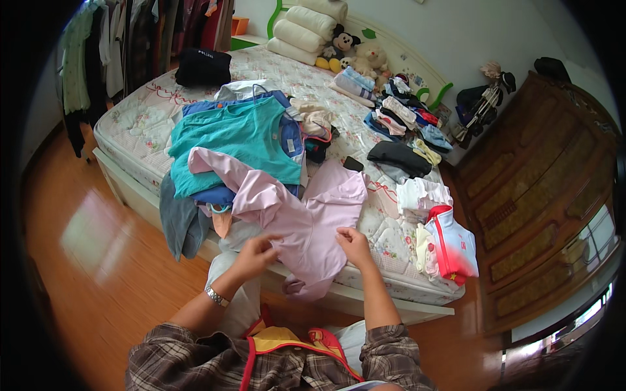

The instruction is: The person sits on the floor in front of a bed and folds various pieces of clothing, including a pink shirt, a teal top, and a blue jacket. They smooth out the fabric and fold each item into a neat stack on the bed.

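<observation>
The left hand (258,255), half-curled, its hold unclear, and the right hand (354,247), pinching an edge, are apparently straightening the pink top (313,238) near the frame's centre, next calling for smoothing.

On the bed (143,120), a shirt (313,238) overlaps the near edge, one sleeve on the clothes heap (244,140) leftward; folded clothes (399,158) line the right edge; bedding (303,29) sits at the far left corner.
</observation>
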The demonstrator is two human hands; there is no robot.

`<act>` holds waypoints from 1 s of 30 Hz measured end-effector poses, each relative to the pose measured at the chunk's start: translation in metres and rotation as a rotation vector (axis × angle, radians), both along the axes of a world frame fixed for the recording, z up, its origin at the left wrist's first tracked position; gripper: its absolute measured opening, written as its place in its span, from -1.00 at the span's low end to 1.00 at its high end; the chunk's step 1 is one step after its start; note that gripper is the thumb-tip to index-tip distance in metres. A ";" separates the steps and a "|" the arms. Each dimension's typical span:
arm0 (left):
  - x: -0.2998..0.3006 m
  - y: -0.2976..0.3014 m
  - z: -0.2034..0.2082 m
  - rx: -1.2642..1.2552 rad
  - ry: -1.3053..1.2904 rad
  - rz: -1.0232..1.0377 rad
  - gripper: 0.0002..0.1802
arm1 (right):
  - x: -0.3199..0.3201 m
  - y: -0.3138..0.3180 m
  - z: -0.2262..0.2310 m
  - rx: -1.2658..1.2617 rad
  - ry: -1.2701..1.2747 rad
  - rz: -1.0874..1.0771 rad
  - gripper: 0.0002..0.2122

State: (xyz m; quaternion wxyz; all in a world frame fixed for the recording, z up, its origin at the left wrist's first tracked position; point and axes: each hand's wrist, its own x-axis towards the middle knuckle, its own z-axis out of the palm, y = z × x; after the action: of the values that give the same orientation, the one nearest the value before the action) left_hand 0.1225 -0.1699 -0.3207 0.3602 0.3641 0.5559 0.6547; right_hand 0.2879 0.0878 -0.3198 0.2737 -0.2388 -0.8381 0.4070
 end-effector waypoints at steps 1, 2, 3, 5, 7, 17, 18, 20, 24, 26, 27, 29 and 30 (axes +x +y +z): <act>-0.007 0.006 0.004 0.086 -0.027 0.248 -0.69 | -0.001 0.013 -0.002 -0.145 0.034 -0.074 -0.78; -0.018 0.011 -0.003 0.148 -0.056 0.413 -0.75 | -0.005 0.025 0.000 -0.291 0.071 -0.145 -0.77; -0.029 0.016 -0.002 0.215 -0.083 0.570 -0.80 | -0.007 0.037 0.002 -0.437 0.112 -0.221 -0.76; -0.038 0.018 0.003 0.296 -0.208 0.666 -0.84 | -0.014 0.066 0.004 -0.536 0.155 -0.348 -0.75; -0.042 0.026 -0.004 0.216 -0.163 0.735 -0.77 | -0.029 0.093 0.007 -0.592 0.130 -0.430 -0.74; -0.052 0.029 0.000 0.231 -0.615 0.556 -0.73 | -0.067 0.181 0.015 0.250 -0.419 -0.565 -0.70; -0.052 0.027 -0.002 0.229 -0.622 0.531 -0.71 | -0.070 0.186 0.023 0.310 -0.449 -0.540 -0.68; -0.049 0.027 0.007 0.225 -0.585 0.601 -0.70 | -0.091 0.172 0.058 0.186 -0.443 -0.492 -0.67; -0.044 0.015 0.020 0.304 -0.324 0.682 -0.74 | -0.151 0.141 0.108 -0.197 -0.063 -0.290 -0.74; -0.043 0.006 0.039 0.369 -0.176 0.753 -0.76 | -0.191 0.142 0.096 -0.313 0.094 -0.267 -0.76; -0.047 0.007 0.040 0.448 -0.083 0.811 -0.80 | -0.207 0.143 0.085 -0.363 0.127 -0.278 -0.76; -0.057 0.004 0.059 0.409 -0.049 0.880 -0.84 | -0.225 0.153 0.051 -0.375 0.135 -0.239 -0.81; -0.069 0.009 0.057 0.359 0.143 0.841 -0.87 | -0.210 0.197 0.021 -0.205 0.000 -0.262 -0.82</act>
State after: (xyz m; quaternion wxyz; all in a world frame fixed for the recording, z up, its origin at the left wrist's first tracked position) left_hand 0.0540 -0.1609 -0.2639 -0.0444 0.2079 0.5568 0.8030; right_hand 0.0777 0.2846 -0.2990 0.2986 -0.3727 -0.7540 0.4511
